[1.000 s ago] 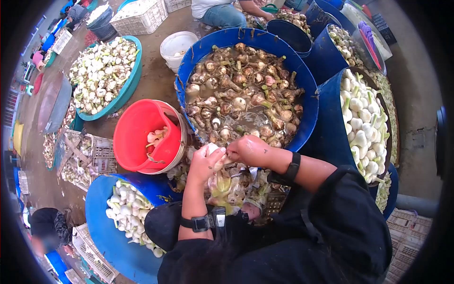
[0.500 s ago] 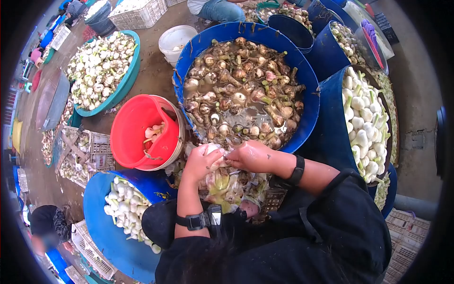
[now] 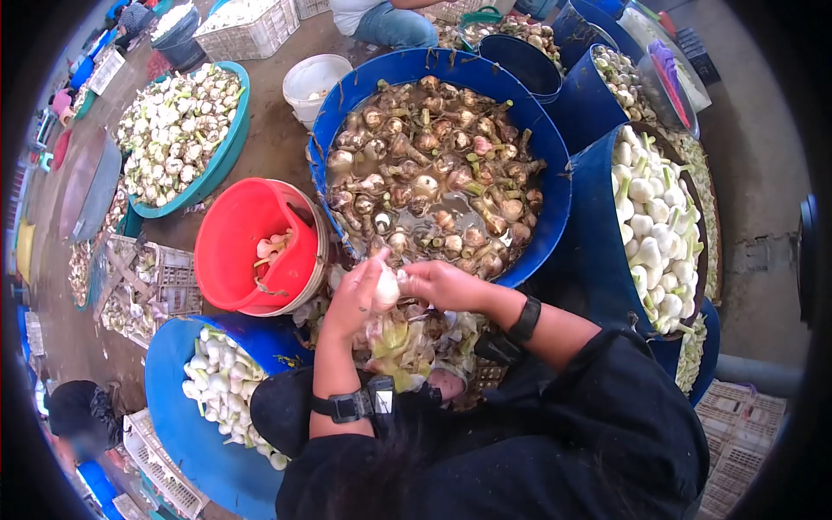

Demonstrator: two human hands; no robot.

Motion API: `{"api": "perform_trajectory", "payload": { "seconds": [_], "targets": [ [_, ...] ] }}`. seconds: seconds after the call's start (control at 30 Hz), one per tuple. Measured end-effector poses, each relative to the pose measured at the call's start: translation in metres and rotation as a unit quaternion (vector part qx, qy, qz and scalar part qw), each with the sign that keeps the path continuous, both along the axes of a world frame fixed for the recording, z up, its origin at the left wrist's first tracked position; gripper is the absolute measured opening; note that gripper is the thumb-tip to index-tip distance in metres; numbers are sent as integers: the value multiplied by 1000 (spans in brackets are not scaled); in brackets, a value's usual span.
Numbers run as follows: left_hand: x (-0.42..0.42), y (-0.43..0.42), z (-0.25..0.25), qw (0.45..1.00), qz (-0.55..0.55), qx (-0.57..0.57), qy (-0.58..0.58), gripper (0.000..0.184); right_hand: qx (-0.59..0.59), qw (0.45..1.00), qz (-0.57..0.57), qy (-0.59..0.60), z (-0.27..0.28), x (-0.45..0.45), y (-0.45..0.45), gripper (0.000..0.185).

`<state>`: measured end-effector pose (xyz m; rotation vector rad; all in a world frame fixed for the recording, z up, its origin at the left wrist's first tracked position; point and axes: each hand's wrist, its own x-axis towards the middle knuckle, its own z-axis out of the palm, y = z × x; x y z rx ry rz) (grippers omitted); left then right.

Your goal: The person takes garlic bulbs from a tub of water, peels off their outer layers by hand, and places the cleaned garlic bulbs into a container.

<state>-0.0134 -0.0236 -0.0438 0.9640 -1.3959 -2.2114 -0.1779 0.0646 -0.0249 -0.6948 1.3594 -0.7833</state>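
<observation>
In my left hand is a white garlic bulb, with my fingers closed round its left side. My right hand meets the bulb's right side, fingertips pinched together; whatever lies between them is hidden. Just beyond both hands stands a blue tub of murky water with unpeeled, muddy garlic. Below the hands lies a heap of loose garlic skins. Left of them, a red bucket holds a few pale bulbs.
Clean white garlic fills a blue barrel at right and lies in a tipped blue tub at lower left. A teal basin of garlic, a white bucket and a plastic crate stand around. Other people sit nearby.
My hands have turned the bulb so that more of its white side shows, and the right fingers have shifted along it. The whole view has moved slightly.
</observation>
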Motion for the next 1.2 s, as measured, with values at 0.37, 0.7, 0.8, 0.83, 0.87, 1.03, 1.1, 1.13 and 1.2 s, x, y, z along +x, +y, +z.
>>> {"api": "perform_trajectory", "payload": {
  "seconds": [0.37,0.7,0.8,0.83,0.87,1.03,1.1,1.13,1.2],
  "targets": [
    [-1,18,20,833,-57,-539,-109,63,69,961,-169,-209,-8,-21,-14,20],
    [23,-11,-21,861,327,325,216,36,-265,887,-218,-309,72,-24,42,30],
    [28,-9,-2,812,350,405,231,32,-362,810,-230,-400,71,-55,42,47],
    [36,-12,0,804,344,390,287,29,-292,826,-271,-399,76,-52,40,46],
    [46,-16,7,794,335,376,341,27,-257,871,-194,-373,68,-48,36,41],
    [87,-15,62,645,294,222,669,16,-126,828,364,408,31,-34,10,31],
    [78,-11,58,687,336,190,616,55,-169,814,246,499,-22,-62,-25,28],
    [67,-11,55,765,363,150,510,72,-180,775,222,563,-40,-73,-43,26],
    [50,-15,40,845,404,129,326,68,-192,693,306,624,-114,-95,-60,24]
  ]
}}
